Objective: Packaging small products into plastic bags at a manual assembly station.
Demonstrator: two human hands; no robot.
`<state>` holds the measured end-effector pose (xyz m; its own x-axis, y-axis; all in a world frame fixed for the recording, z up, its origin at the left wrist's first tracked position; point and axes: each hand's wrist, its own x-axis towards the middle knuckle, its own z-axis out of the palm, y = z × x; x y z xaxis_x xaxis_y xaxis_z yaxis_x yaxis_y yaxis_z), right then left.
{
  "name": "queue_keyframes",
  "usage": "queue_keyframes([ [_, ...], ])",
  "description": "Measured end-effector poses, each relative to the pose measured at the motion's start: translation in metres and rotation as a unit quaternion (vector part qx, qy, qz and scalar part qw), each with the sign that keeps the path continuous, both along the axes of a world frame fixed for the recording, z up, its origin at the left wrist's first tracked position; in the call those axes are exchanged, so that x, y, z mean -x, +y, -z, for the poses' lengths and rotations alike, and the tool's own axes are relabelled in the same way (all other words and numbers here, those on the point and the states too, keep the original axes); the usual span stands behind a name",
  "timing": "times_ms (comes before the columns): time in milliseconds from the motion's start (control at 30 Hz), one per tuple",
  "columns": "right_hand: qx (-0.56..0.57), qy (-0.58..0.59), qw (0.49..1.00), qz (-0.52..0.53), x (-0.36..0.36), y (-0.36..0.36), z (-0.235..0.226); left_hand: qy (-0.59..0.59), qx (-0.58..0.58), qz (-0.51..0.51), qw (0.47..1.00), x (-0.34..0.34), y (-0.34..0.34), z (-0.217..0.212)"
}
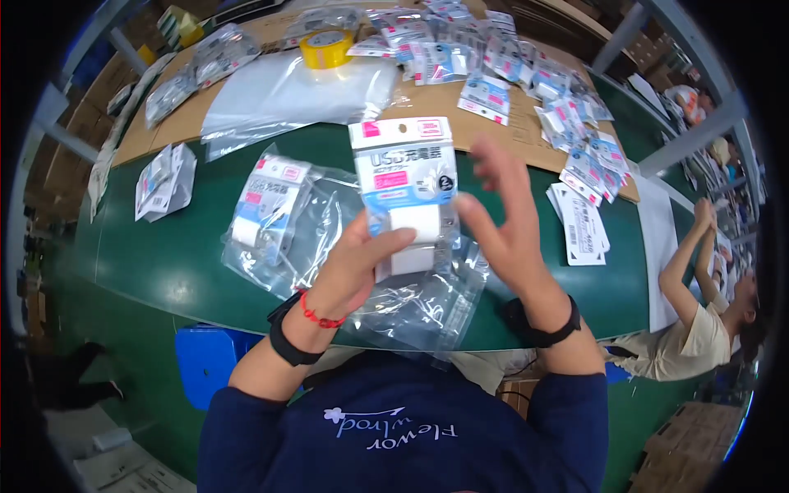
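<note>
Over the middle of the green table, my left hand [349,259] grips a packaged USB charger [403,177], its thumb across the front. The pack has a white and blue header card, a hang hole and a white charger body in clear plastic; more white charger shows below, perhaps a second pack behind. Just right of it, my right hand [509,226] is open with fingers spread, slightly blurred, nothing visible in it. Below both hands lies a large clear plastic bag [411,316]. Another packaged charger [267,201] rests at the bag's left part.
A yellow tape roll [326,51] sits on flat clear bags [288,94]. Packaged chargers [440,62] pile up along the cardboard [534,123]. Printed cards [582,226] lie right, a small stack [164,181] left. Another person [699,316] works at right; a blue stool [205,361] stands below.
</note>
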<state>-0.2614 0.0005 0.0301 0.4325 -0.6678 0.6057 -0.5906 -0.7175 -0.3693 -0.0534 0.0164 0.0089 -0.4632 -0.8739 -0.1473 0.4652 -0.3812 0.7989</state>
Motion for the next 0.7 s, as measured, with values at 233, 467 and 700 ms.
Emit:
queue_keyframes([
  [233, -0.502, -0.264, 0.819, -0.089, -0.008, 0.0, -0.014, -0.13, 0.172, -0.185, 0.959, -0.003, -0.004, 0.02],
  [467, 0.047, 0.022, 0.984, -0.169, -0.038, 0.008, -0.013, 0.16, -0.109, -0.034, 0.981, -0.043, -0.006, -0.014],
  [700, -0.062, 0.08, 0.981, -0.168, -0.027, -0.039, -0.022, 0.107, -0.035, -0.134, 0.985, -0.088, 0.016, 0.007],
])
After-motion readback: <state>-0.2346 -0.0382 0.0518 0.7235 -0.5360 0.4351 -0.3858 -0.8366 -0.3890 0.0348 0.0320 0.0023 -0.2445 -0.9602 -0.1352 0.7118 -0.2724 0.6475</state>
